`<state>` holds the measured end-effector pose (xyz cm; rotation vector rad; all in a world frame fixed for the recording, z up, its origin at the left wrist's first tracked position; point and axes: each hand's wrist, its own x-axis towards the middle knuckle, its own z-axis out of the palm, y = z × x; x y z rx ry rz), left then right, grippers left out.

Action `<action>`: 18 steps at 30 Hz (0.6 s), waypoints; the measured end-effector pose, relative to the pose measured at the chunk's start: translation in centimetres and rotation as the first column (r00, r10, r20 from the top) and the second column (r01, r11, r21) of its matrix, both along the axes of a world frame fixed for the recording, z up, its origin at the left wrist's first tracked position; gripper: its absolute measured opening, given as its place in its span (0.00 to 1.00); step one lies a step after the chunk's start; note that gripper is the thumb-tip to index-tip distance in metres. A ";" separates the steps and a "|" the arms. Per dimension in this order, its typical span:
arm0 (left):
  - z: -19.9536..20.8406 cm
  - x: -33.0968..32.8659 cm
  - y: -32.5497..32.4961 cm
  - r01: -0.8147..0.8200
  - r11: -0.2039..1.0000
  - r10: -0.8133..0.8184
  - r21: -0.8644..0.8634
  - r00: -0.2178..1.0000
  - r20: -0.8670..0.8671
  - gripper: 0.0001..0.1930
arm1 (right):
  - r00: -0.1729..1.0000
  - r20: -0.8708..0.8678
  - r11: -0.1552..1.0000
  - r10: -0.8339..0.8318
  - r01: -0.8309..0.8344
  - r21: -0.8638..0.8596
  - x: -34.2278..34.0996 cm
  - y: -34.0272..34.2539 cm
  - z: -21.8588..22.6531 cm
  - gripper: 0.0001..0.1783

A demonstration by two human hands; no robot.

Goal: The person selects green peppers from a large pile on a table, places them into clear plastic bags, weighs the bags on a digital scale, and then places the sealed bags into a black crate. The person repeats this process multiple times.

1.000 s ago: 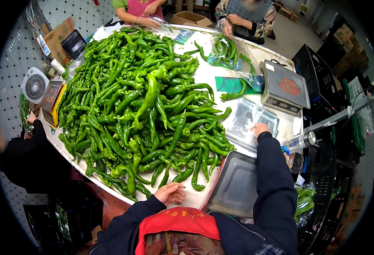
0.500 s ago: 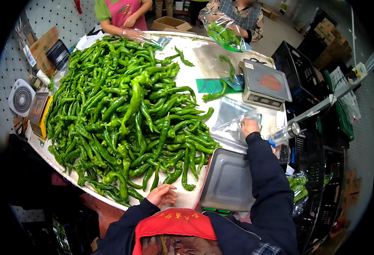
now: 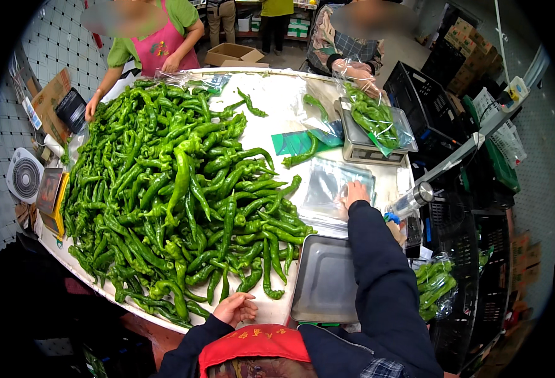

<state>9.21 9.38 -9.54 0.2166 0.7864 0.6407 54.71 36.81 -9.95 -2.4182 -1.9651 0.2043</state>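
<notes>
A big heap of long green peppers [image 3: 176,189] covers the left and middle of a white table [image 3: 271,107]. My left hand [image 3: 236,309] rests open on the table's near edge, just beside the heap's closest peppers. My right hand [image 3: 355,192] reaches forward and lies flat on a stack of clear plastic bags [image 3: 331,186] to the right of the heap; whether it pinches a bag I cannot tell. An empty metal scale tray [image 3: 324,280] sits under my right forearm.
Across the table a person holds a clear bag of peppers [image 3: 372,116] over a second scale [image 3: 369,142]; another person in a pink apron [image 3: 157,44] stands at the far left. Black crates [image 3: 428,107] and bagged peppers [image 3: 435,290] stand right. A small fan [image 3: 24,176] sits left.
My right hand stays on the bag stack while the view has tilted up. The person across has lowered the bag of peppers onto the far scale.
</notes>
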 end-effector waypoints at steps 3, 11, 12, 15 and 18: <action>-0.4 -0.4 0.2 -0.031 0.999 0.031 0.019 0.999 0.014 0.16 | 0.992 -0.121 0.996 -0.031 0.021 -0.087 1.3 1.8 -3.2 0.14; -0.4 0.2 0.2 0.026 0.999 -0.027 0.040 0.999 0.023 0.17 | 0.989 -0.149 0.993 0.008 0.011 0.121 2.2 0.4 -2.6 0.12; -0.3 0.1 0.2 0.028 0.999 -0.029 0.046 0.999 0.027 0.17 | 0.985 -0.175 0.981 0.016 0.019 0.196 2.2 0.3 -2.0 0.12; -0.4 -0.2 -0.1 0.006 0.998 -0.007 0.065 1.000 0.020 0.17 | 0.952 -0.304 0.948 0.039 0.062 0.314 0.8 -1.6 2.9 0.07; 0.4 0.5 0.2 0.025 0.994 -0.029 0.108 0.999 0.031 0.17 | 0.944 -0.313 0.891 0.110 0.046 0.451 0.4 -2.9 6.1 0.07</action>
